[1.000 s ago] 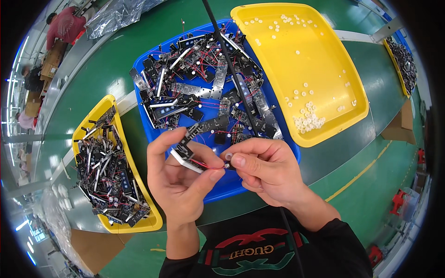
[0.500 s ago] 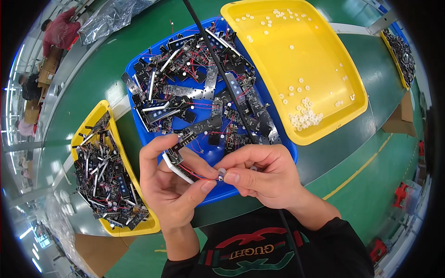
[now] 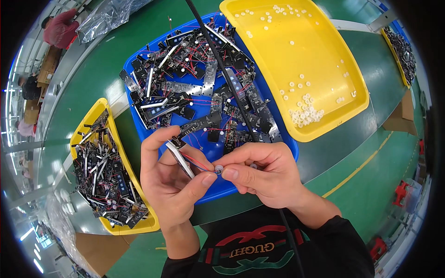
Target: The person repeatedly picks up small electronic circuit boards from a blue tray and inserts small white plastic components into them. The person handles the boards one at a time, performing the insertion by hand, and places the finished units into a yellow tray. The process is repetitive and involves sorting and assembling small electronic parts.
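My left hand (image 3: 169,183) grips a narrow circuit board strip (image 3: 180,159) with red and black wires trailing from it. My right hand (image 3: 259,173) pinches a small white round cap (image 3: 218,170) at the end of those wires, thumb and forefinger tips meeting my left thumb. Both hands hover over the near edge of a blue tray (image 3: 282,139) heaped with several black circuit boards and wired parts (image 3: 199,88).
A yellow tray (image 3: 352,99) at the upper right holds scattered small white caps (image 3: 306,113). Another yellow tray (image 3: 99,111) on the left is full of assembled boards. A black cable (image 3: 218,60) crosses the blue tray. Other people sit at the far left along the green bench.
The view has shifted slightly. My hands stay together over the blue tray's near edge, with the right fingers working the white cap onto the wire end.
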{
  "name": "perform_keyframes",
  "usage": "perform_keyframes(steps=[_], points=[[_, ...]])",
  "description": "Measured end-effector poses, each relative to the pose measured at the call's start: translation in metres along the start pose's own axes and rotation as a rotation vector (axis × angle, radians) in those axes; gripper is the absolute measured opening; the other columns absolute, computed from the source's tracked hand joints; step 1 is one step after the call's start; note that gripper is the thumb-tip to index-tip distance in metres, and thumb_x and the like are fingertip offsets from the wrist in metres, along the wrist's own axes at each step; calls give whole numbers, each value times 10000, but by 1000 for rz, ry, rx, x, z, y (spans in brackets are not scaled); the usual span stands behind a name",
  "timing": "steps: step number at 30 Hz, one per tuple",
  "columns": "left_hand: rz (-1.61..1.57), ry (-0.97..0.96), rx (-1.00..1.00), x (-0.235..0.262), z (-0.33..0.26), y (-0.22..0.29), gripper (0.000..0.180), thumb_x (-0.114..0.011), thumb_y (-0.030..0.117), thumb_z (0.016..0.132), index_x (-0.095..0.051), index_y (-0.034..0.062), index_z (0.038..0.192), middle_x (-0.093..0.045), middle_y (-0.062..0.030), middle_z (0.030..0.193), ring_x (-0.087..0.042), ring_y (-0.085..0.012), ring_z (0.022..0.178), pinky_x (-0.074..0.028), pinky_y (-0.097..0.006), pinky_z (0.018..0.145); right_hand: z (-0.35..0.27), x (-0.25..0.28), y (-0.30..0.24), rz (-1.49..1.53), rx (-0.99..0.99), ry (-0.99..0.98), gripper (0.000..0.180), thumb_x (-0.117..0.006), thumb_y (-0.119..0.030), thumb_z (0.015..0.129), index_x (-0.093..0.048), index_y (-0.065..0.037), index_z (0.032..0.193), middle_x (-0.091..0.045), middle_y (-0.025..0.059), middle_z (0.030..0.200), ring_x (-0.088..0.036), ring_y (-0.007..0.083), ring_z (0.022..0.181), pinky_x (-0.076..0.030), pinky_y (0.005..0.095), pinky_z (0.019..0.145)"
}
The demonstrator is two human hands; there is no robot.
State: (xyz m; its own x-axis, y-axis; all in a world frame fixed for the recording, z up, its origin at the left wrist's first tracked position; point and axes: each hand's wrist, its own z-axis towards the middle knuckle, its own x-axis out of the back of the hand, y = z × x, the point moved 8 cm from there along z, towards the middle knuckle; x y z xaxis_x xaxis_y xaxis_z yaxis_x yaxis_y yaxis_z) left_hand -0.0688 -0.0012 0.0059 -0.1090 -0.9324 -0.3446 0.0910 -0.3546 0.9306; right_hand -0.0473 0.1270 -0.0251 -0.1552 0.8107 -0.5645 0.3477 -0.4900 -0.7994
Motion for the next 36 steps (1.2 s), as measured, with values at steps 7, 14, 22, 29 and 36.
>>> perform_keyframes(steps=[7, 14, 22, 29, 36], points=[[129, -11, -94, 1, -1, 8, 688, -680, -147, 637, -326, -34, 1216, -606, -136, 793, -609, -163, 719, -486, -227, 615, 0, -2, 2, -4, 8, 0, 165, -611, -61, 847, -645, 6, 993, -565, 15, 637, -485, 41, 563, -356, 183, 490], [282, -2, -141, -1, 0, 8, 656, -674, -151, 640, -351, -40, 1200, -588, -140, 858, -608, -166, 755, -487, -232, 639, 1, 1, 4, 152, -29, -42, 184, -586, -55, 862, -627, 30, 1020, -548, 19, 619, -476, 55, 547, -361, 192, 485], [290, 34, -145, 15, -10, 33, 592, -672, -134, 661, -380, -60, 1170, -587, -123, 827, -606, -164, 736, -480, -233, 628, 2, -5, 12, 273, -185, -37, 298, -430, -93, 910, -526, 63, 1145, -467, 29, 590, -313, 60, 409, -233, 213, 366], [1020, 703, -301, 100, -49, 149, 494, -621, -82, 745, -453, -3, 1203, -576, -44, 750, -519, -55, 646, -411, -177, 572, 9, -2, 8, 604, -185, 88, 416, -365, -13, 844, -411, 101, 1242, -597, 216, 877, -545, 171, 564, -457, 244, 408], [1425, 673, 6, 173, -29, 175, 433, -616, 15, 804, -503, 16, 1222, -566, -10, 764, -499, -53, 706, -405, -189, 634, 4, -9, 13, 654, -229, 9, 396, -334, -242, 979, -445, 68, 1201, -583, 113, 681, -414, 117, 336, -327, 207, 304]])
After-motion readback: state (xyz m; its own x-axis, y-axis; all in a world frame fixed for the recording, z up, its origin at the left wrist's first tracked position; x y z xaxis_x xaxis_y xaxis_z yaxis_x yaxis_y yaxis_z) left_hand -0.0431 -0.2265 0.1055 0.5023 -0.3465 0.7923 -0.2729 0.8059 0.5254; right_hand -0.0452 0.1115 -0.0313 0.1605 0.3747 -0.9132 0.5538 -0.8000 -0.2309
